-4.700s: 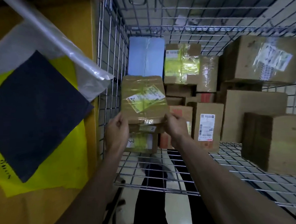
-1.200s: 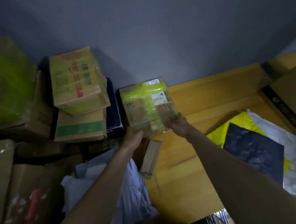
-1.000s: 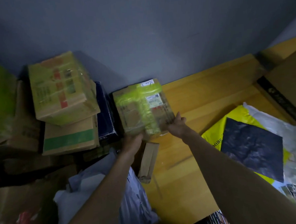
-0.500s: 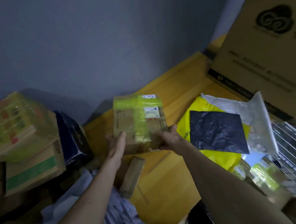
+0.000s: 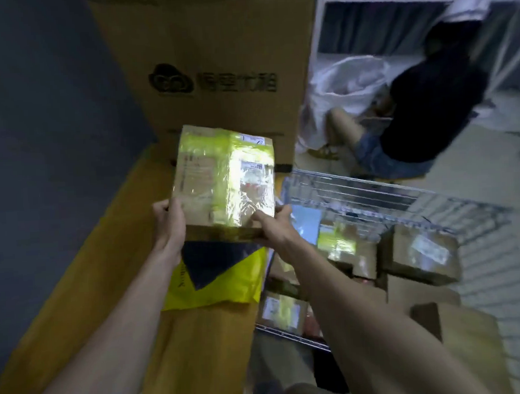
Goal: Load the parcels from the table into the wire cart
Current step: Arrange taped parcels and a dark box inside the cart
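Desk (image 5: 78, 311): on your left, its yellow-brown top runs along the dark wall (image 5: 39, 148); a yellow mailer bag (image 5: 221, 286) with a dark flat packet (image 5: 211, 262) on it lies there, not yet loaded.
Left hand (image 5: 168, 221): your fingers are curled round the lower left corner of the parcel (image 5: 224, 177), gripping it.
Parcel: a brown box under yellow tape and clear film, held in the air above the desk's right edge, label side toward you, tilted up.
Right hand (image 5: 272, 226): your thumb lies on the face and your fingers wrap the lower right corner, so both hands carry this 1 parcel.
Big carton (image 5: 209, 64): it stands close behind the parcel at the desk's far end; I judge little room that way.
Wire cart (image 5: 358, 191): just right of the desk, its rim close to your right hand; several boxes (image 5: 418, 254) are already inside, so loading is well under way.
Open room: the nearer part of the cart looks less stacked, and I judge a short move right and down would clear the rim.
Person on the floor (image 5: 423, 113): beyond the cart, well apart.
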